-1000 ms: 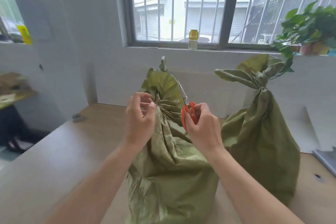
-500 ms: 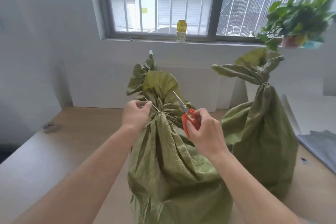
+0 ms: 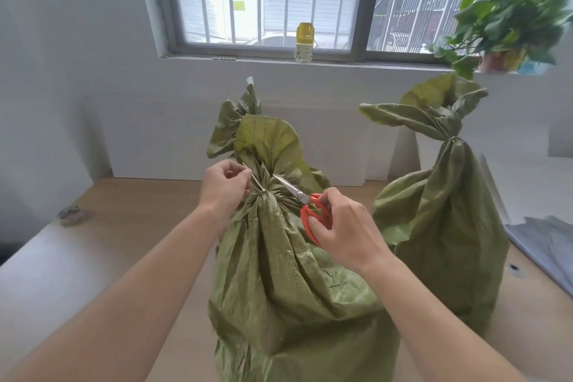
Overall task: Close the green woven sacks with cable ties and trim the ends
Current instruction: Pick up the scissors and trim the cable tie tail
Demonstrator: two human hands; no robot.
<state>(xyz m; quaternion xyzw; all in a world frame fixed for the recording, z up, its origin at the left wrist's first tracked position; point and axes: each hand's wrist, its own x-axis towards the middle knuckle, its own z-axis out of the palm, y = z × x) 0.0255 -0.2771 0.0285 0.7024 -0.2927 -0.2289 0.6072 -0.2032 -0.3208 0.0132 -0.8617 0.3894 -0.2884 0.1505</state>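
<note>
Two green sacks stand on the wooden table (image 3: 124,226): the near sack (image 3: 279,273) by the front edge, its neck cinched, and the second sack (image 3: 443,226) tied shut toward the right edge. The left hand (image 3: 224,186) pinches the loose tail of the cable tie (image 3: 255,180), drawn up and leftward from the neck. The right hand (image 3: 347,226) grips the orange-handled scissors (image 3: 302,198), whose blades lie against the gathered neck, tips pointing at the tie.

Near sack (image 3: 288,273) on table (image 3: 124,226); second sack (image 3: 446,226) right of it; bottle (image 3: 305,42), plant (image 3: 508,25) behind on sill.
</note>
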